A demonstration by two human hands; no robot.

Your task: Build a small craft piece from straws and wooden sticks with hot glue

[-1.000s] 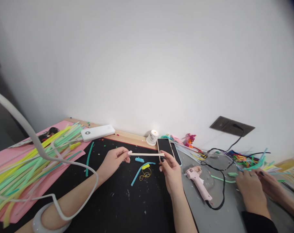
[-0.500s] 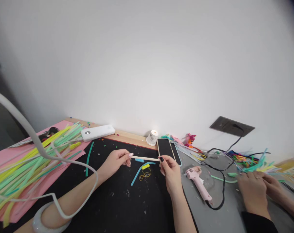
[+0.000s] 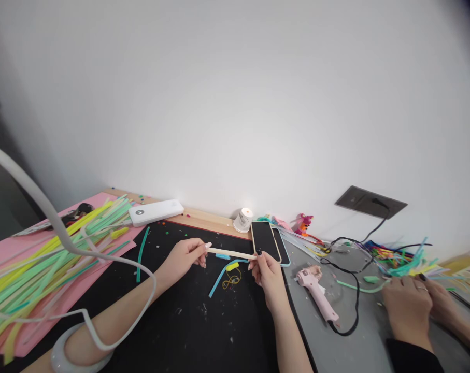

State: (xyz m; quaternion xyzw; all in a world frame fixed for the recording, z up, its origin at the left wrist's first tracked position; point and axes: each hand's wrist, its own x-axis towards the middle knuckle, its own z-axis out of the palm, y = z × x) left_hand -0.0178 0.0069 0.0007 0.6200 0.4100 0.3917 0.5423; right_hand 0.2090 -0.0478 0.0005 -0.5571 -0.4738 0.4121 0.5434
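Note:
A cream pipe cleaner [image 3: 231, 253] is stretched nearly level above the black mat [image 3: 180, 326]. My left hand [image 3: 190, 255] pinches its left end between thumb and finger. At its right end, my right hand [image 3: 266, 269] has thumb and fingertips closed on it. Just below it on the mat lie a short blue piece [image 3: 223, 256], a bent blue pipe cleaner [image 3: 218, 282] and a small yellow piece [image 3: 232, 267] with a thin yellowish loop [image 3: 231, 281]. A teal pipe cleaner [image 3: 142, 254] rests to the left of my left hand.
Many pipe cleaners [image 3: 59, 254] lie on pink sheets at left, beside a white device [image 3: 157, 211]. A paper cup [image 3: 243, 220] and phone [image 3: 264, 238] stand behind my hands. To the right are a pink glue gun [image 3: 318, 295], black cord [image 3: 358, 305] and another person's hands [image 3: 408, 300].
The pipe cleaner's left end has risen slightly and it slants a little more. My right hand has shifted slightly left. The other person's hands have moved a little.

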